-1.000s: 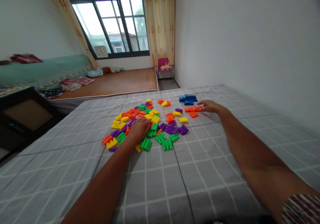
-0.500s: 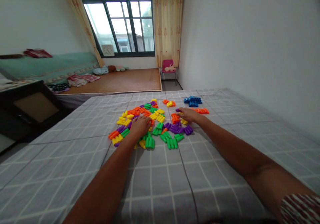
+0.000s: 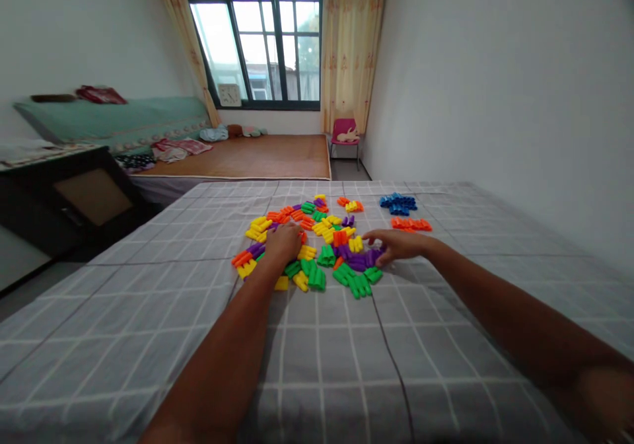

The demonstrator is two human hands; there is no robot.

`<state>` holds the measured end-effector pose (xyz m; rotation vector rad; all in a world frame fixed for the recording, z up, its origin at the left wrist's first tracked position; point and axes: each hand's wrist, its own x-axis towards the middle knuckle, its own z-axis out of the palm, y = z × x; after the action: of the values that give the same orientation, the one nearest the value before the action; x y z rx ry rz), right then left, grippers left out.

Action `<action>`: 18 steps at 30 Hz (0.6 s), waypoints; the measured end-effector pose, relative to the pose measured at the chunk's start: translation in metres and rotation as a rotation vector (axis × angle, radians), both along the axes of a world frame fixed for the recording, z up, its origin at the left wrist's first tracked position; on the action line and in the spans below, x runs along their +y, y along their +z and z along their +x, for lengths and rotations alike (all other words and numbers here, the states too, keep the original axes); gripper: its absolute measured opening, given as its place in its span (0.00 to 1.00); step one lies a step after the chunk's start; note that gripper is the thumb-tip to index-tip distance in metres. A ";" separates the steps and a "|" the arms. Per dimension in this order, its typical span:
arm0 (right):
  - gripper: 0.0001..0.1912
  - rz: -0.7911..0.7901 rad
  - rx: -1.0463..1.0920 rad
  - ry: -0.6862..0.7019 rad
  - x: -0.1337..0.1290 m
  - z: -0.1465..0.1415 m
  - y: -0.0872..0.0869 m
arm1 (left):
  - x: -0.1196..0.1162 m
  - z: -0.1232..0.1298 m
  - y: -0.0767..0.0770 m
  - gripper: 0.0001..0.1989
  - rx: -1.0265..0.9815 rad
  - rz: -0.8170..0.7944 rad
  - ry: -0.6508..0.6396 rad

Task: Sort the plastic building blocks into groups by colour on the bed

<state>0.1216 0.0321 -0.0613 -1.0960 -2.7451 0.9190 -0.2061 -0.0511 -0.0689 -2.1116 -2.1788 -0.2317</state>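
Several toy pieces in orange, yellow, green and purple lie in a loose heap on the grey checked cloth (image 3: 337,351). My left hand (image 3: 284,240) rests over the left part of the heap, its fingertips hidden among the pieces. On the right, my right hand (image 3: 393,244) has thumb and fingers apart beside the purple pieces (image 3: 364,259), with nothing seen between them. Green pieces (image 3: 359,284) lie nearest to me. Blue pieces (image 3: 397,203) form a separate group at the back right, and a row of orange pieces (image 3: 411,224) lies just in front of them.
Beyond the cloth stands a low bed with a brown mat (image 3: 277,156). A dark cabinet (image 3: 74,199) is at the left, a pink chair (image 3: 345,132) stands near the curtain, and a white wall (image 3: 505,87) runs along the right.
My right hand has come down and nearer from the orange and yellow pieces to the purple ones, and its fingers have spread. A purple piece now lies behind the heap's yellow ones. The view has shifted left.
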 end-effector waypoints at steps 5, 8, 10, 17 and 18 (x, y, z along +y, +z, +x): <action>0.24 0.107 0.171 0.059 0.004 -0.057 0.005 | 0.001 -0.002 -0.002 0.18 -0.033 0.020 0.034; 0.17 0.330 0.156 0.000 0.010 -0.088 0.010 | 0.000 -0.002 -0.001 0.17 -0.019 0.006 0.027; 0.17 0.414 0.078 0.023 0.009 -0.106 0.009 | 0.000 -0.001 0.000 0.17 -0.005 -0.001 0.001; 0.15 0.395 0.127 -0.001 0.004 -0.115 0.004 | -0.002 0.001 0.002 0.17 0.014 0.006 -0.031; 0.13 0.373 0.167 -0.033 0.009 -0.106 0.004 | -0.002 0.001 0.002 0.17 0.020 0.004 -0.036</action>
<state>0.0158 0.0407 -0.0570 -0.9465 -2.6055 0.4418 -0.2056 -0.0533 -0.0673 -2.1427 -2.1290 -0.2167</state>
